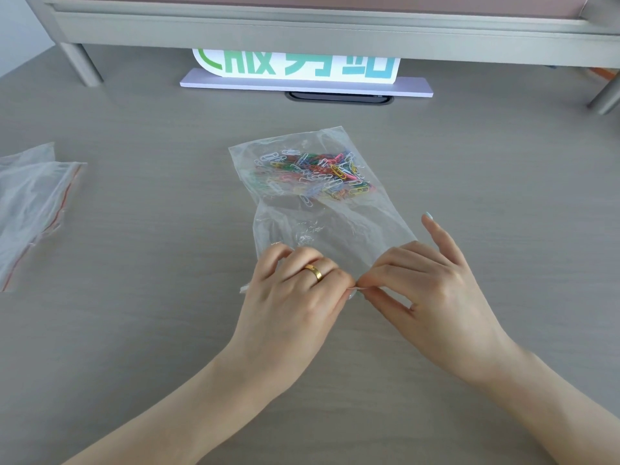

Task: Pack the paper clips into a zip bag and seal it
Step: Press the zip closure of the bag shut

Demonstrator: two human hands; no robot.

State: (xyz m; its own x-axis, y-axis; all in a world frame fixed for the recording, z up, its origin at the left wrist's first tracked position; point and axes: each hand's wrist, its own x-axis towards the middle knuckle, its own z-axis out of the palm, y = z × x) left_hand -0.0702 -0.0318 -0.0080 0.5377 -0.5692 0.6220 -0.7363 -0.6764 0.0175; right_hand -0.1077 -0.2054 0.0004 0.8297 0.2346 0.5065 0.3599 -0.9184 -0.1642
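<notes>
At the far edge of the tabletop point(141, 330) a white sign point(295, 67) stands on a pale base, under a grey shelf point(302, 28). Its green and blue characters are cut off by the shelf, so I cannot read them.

My zip bag point(322, 223) lies flat in the middle of the tabletop, clear and crinkled, with its closed bottom pointing away from me and its mouth toward me. The paper clips point(315, 176) are heaped inside its far half: a loose tangle of red, green, yellow, blue, pink and white wire. The near half of the bag looks empty.

My left hand point(295, 293), with a gold ring point(313, 272) on one finger, has its grip pinched on the near edge of the bag, fingers curled down over the plastic. My right hand point(432, 290) pinches the same edge just beside it, thumb and forefinger closed on the strip, while the little finger sticks out straight. The two grips almost touch.

Well off to the left lie spare zip bags point(30, 203), clear with a red strip along one edge.
</notes>
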